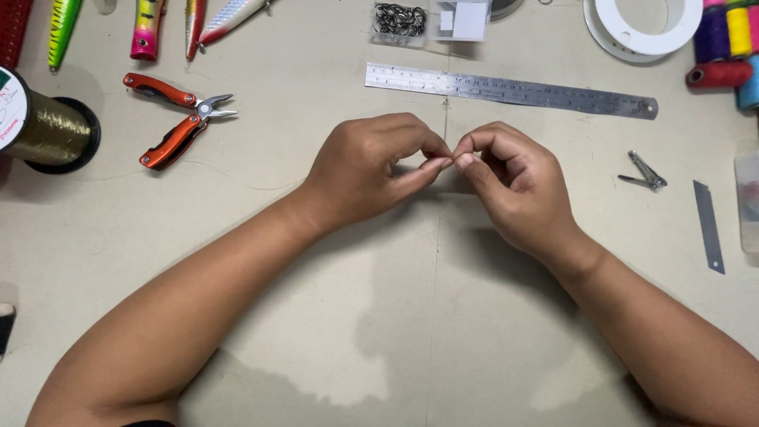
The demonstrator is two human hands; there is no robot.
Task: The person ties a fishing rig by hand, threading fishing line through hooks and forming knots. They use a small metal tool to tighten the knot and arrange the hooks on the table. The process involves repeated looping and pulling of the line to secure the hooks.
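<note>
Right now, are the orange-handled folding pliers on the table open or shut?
Open. The orange-handled folding pliers lie with both handles splayed apart and the metal tips slightly parted, left of the left hand, untouched.

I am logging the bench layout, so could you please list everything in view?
Steel ruler: one, silver, top centre.
Pliers: one, orange handles, upper left.
Line spool: one, gold, far left.
Fishing lures: about four, mixed colours, top left.
Box of rings: one, clear, top centre.
White spool: one, top right.
Thread spools: several, mixed colours, right corner.
Nail clipper: one, silver, right.
Blade: one, grey, right.
Left hand: pinch grip on something tiny, centre.
Right hand: pinch grip, fingertips meeting the left's.
</note>
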